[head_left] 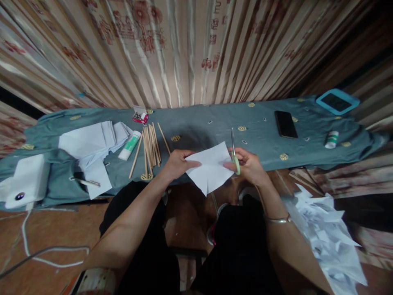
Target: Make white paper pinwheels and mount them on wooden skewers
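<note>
A white piece of paper (210,164) is held up between my two hands, over the near edge of the cloth-covered table. It has a narrow slit running in from its lower edge. My left hand (179,166) pinches the paper's left side between thumb and fingers. At the paper's right side, my right hand (247,165) grips it with the thumb on top. Green-handled scissors (236,163) are also in my right hand, blades pointing up and away from me. Whether the blades are apart cannot be made out.
Left on the table (202,123) lie wooden sticks (149,149), a glue stick (130,145), stacked paper (89,141), a small red box (140,116), a pen (87,181) and a white device (27,180). Rightward are a phone (286,124), another glue stick (332,139), a blue-framed tablet (337,101) and paper scraps (328,233) below.
</note>
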Tool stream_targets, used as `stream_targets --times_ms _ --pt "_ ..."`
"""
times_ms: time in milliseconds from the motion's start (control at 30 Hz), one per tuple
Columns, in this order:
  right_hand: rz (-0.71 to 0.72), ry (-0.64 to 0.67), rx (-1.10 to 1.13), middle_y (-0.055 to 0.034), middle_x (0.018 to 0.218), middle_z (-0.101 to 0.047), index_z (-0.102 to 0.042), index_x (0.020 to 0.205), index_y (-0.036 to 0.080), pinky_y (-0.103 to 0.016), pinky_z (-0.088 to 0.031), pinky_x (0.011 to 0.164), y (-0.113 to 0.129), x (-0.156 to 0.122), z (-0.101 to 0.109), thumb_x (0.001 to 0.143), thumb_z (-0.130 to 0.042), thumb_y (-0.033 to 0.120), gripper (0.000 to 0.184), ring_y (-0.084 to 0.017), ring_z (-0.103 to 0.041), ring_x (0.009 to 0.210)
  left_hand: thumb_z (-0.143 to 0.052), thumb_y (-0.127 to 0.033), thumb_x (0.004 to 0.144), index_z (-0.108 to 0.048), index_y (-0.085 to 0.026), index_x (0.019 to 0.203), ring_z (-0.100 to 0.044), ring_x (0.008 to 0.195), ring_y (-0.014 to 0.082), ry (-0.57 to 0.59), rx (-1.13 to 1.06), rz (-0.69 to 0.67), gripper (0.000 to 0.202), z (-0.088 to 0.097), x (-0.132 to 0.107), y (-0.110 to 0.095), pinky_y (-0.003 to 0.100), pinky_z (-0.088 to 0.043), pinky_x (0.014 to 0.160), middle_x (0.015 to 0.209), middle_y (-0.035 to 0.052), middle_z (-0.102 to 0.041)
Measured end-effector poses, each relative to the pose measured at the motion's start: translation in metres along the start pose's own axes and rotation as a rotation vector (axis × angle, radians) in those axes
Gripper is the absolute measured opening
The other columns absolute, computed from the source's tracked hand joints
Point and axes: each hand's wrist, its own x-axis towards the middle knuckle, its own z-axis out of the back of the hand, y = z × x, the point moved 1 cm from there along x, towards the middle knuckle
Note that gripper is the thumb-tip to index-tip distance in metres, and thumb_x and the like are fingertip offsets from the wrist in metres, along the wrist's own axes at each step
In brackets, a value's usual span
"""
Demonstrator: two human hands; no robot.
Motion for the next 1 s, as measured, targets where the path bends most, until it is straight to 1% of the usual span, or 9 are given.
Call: stream_targets --times_ms 100,233,333,400,500,633,733,833,1000 --pt "-0.036 -0.004 0.027 0.0058 0.060 -0.065 -0.064 0.087 0.019 -0.023 -0.045 0.052 -0.002 0.002 -0.008 0.049 -0.087 0.038 0.048 -0.011 -0.057 0.053 -0.085 -0.024 0.046 -0.074 -0.015 0.084 -0.060 0.058 0.0127 -0.069 -0.103 -0.073 0.040 -0.001 0.006 0.000 0.022 -0.046 0.054 0.071 0.0006 -0.070" --pt "0.029 -0.219 0.138 0.0035 0.069 -0.070 -0.063 0.084 0.020 -0.027 -0.050 0.058 -0.002 0.009 -0.014 0.047 -0.086 0.042 0.049 -0.013 -0.061 0.057 -0.088 -0.027 0.047 -0.066 -0.019 0.110 -0.065 0.078 0.0159 -0.231 -0.419 -0.103 0.067 -0.009 0.006 -0.003 0.027 -0.052 0.073 0.087 0.0017 -0.072" --pt "0.068 -0.386 0.209 0.0037 0.069 -0.071 -0.063 0.085 0.020 -0.028 -0.052 0.061 -0.004 0.015 -0.022 0.041 -0.089 0.040 0.055 -0.014 -0.063 0.060 -0.087 -0.032 0.054 -0.063 -0.020 0.113 -0.066 0.092 0.0197 -0.136 -0.532 -0.018 0.065 -0.026 -0.003 -0.004 0.033 -0.051 0.083 0.100 0.0051 -0.071" --pt "0.094 -0.423 0.237 0.0042 0.067 -0.070 -0.063 0.087 0.020 -0.028 -0.052 0.061 -0.006 0.018 -0.029 0.041 -0.089 0.040 0.057 -0.015 -0.062 0.059 -0.085 -0.034 0.057 -0.065 -0.019 0.107 -0.065 0.100 0.0226 -0.031 -0.537 0.013 0.056 -0.039 -0.009 -0.002 0.035 -0.050 0.086 0.108 0.0072 -0.070" --pt "0.112 -0.394 0.249 0.0037 0.066 -0.071 -0.063 0.091 0.020 -0.029 -0.051 0.059 -0.007 0.020 -0.041 0.044 -0.088 0.042 0.057 -0.016 -0.063 0.059 -0.084 -0.035 0.057 -0.069 -0.017 0.094 -0.066 0.094 0.0219 0.023 -0.538 0.027 0.043 -0.053 -0.013 0.001 0.035 -0.050 0.084 0.099 0.0074 -0.072" --pt "0.083 -0.344 0.286 0.0024 0.067 -0.072 -0.063 0.087 0.021 -0.030 -0.052 0.061 -0.006 0.018 -0.053 0.044 -0.087 0.044 0.054 -0.017 -0.064 0.061 -0.084 -0.029 0.053 -0.070 -0.015 0.078 -0.065 0.076 0.0165 -0.094 -0.608 0.022 0.032 -0.058 -0.008 0.003 0.031 -0.053 0.074 0.081 0.0043 -0.072" --pt "0.055 -0.305 0.334 0.0023 0.067 -0.071 -0.063 0.082 0.021 -0.030 -0.052 0.062 -0.006 0.016 -0.054 0.045 -0.087 0.044 0.051 -0.016 -0.063 0.062 -0.084 -0.023 0.048 -0.070 -0.016 0.077 -0.065 0.073 0.0162 -0.192 -0.660 0.016 0.033 -0.055 -0.004 0.002 0.030 -0.053 0.070 0.079 0.0020 -0.072" --pt "0.025 -0.248 0.341 0.0035 0.065 -0.069 -0.062 0.076 0.021 -0.026 -0.049 0.057 -0.007 0.012 -0.053 0.045 -0.087 0.044 0.046 -0.014 -0.060 0.058 -0.085 -0.024 0.047 -0.070 -0.015 0.080 -0.065 0.071 0.0168 -0.214 -0.647 0.013 0.037 -0.052 -0.001 0.001 0.031 -0.052 0.070 0.079 0.0025 -0.073" --pt "-0.021 -0.119 0.217 0.0039 0.059 -0.064 -0.062 0.074 0.020 -0.021 -0.042 0.049 -0.006 -0.002 -0.051 0.051 -0.084 0.051 0.045 -0.010 -0.054 0.053 -0.087 -0.024 0.044 -0.070 -0.013 0.079 -0.063 0.066 0.0154 -0.276 -0.604 -0.065 0.040 -0.044 0.005 0.001 0.029 -0.050 0.067 0.076 0.0032 -0.072"
